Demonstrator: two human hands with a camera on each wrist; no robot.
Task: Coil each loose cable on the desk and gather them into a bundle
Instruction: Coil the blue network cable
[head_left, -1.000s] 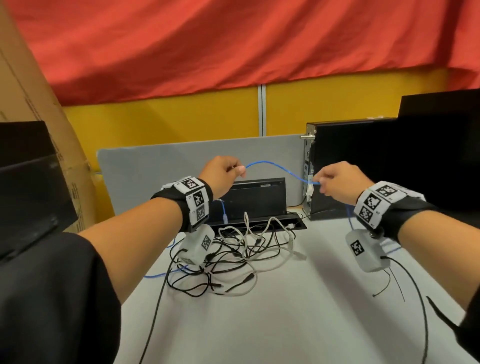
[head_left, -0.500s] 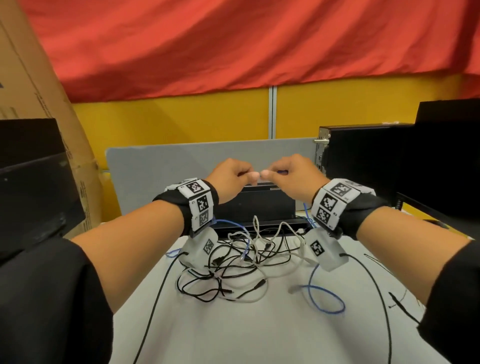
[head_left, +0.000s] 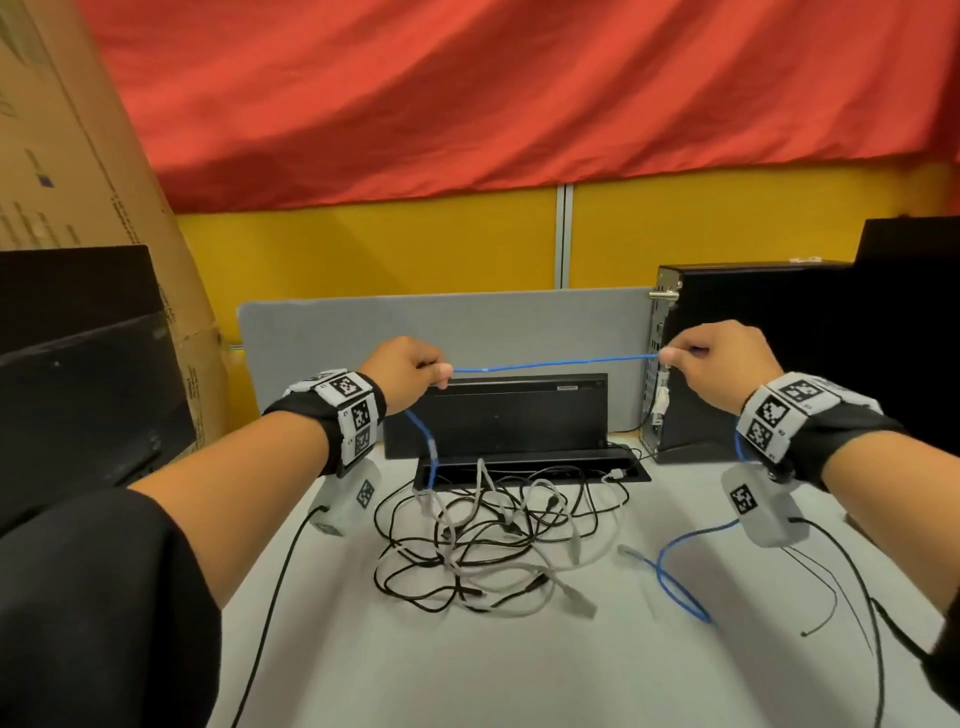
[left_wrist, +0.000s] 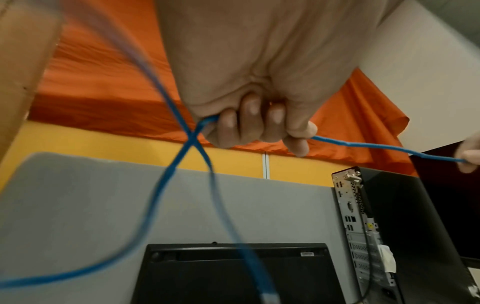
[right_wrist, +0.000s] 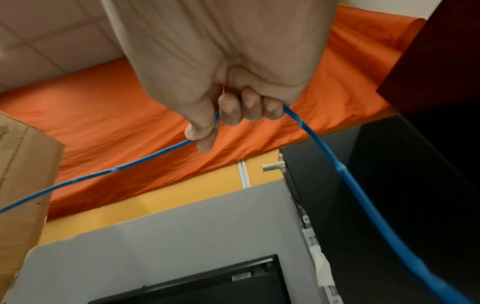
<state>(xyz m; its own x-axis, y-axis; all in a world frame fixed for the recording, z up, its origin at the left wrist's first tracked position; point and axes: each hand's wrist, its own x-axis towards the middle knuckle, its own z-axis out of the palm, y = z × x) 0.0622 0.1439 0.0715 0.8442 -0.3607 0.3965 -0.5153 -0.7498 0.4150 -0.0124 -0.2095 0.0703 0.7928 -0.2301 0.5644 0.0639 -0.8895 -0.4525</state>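
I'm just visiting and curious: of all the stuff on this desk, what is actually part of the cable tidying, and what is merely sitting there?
Part of the job:
- blue cable, stretched between left hand and right hand
- tangle of black and white cables on the desk

Just sitting there:
- computer tower
- black box behind the tangle
- cardboard box
- red cloth

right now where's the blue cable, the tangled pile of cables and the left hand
blue cable (head_left: 550, 363): head view, on the taut span between both hands
tangled pile of cables (head_left: 498, 540): head view, on the middle of the heap
left hand (head_left: 402, 371): head view, on its back
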